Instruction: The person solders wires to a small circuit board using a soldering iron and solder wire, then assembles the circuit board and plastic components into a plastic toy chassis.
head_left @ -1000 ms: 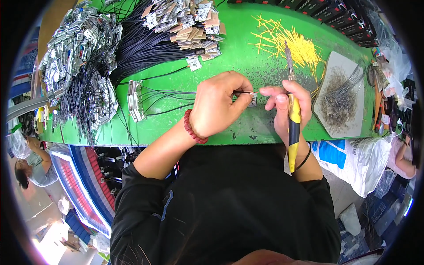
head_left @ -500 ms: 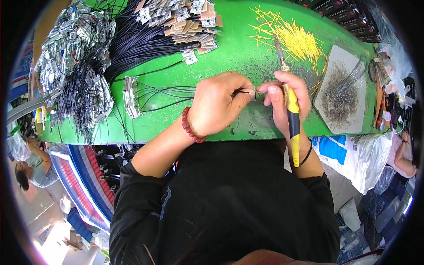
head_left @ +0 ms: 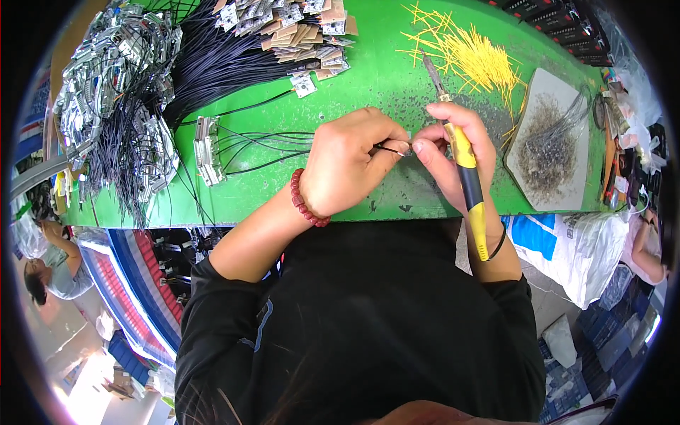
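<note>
While the left hand (head_left: 354, 163) pinches a black wire (head_left: 387, 147) between thumb and forefinger over the desk (head_left: 382, 78), near its front edge, the wire's short visible length points right, tilting slightly toward that edge; its end is too small to make out. The right hand (head_left: 446, 168) curls around the iron (head_left: 469, 185), thumb and a fingertip bunched just beside the wire; whether they grip anything, I cannot tell. The iron's long axis runs front to back, its tip leaning left toward the desk's far edge, its butt overhanging the front edge. Slim and straight, it has a yellow-and-black handle and a dull, darkened metal shaft.
</note>
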`<state>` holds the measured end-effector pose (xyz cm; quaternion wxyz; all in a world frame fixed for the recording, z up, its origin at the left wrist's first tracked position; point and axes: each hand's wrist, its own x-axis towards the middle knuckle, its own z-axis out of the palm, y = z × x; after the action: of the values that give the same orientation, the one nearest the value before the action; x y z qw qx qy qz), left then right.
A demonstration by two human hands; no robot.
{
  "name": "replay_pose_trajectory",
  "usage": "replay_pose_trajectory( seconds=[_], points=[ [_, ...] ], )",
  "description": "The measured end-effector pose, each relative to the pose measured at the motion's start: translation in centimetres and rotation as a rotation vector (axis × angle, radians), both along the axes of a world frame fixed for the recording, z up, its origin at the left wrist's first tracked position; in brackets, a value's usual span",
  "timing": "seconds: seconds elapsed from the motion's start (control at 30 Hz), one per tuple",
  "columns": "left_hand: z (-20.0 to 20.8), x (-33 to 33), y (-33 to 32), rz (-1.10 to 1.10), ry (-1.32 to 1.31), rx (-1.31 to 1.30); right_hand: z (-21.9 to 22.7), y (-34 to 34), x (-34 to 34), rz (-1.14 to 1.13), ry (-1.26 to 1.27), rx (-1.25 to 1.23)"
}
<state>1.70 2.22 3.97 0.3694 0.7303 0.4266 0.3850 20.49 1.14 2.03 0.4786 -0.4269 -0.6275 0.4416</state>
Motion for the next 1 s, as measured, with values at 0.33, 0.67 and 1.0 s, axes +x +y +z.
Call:
replay_pose_trajectory(
  seconds=[0.33, 0.67, 1.0],
  points=[
    [-0.3, 0.3, -0.3, 0.073, 0.055, -0.039, -0.6, -0.7, -0.1, -0.078, 0.086, 0.156],
    [-0.5, 0.3, -0.6, 0.111, -0.005, -0.11, -0.8, -0.8, -0.2, -0.065, 0.092, 0.194],
    [-0.7, 0.3, -1.2, 0.095, -0.009, -0.118, -0.8, -0.3, 0.0, 0.007, 0.135, 0.057]
  ],
)
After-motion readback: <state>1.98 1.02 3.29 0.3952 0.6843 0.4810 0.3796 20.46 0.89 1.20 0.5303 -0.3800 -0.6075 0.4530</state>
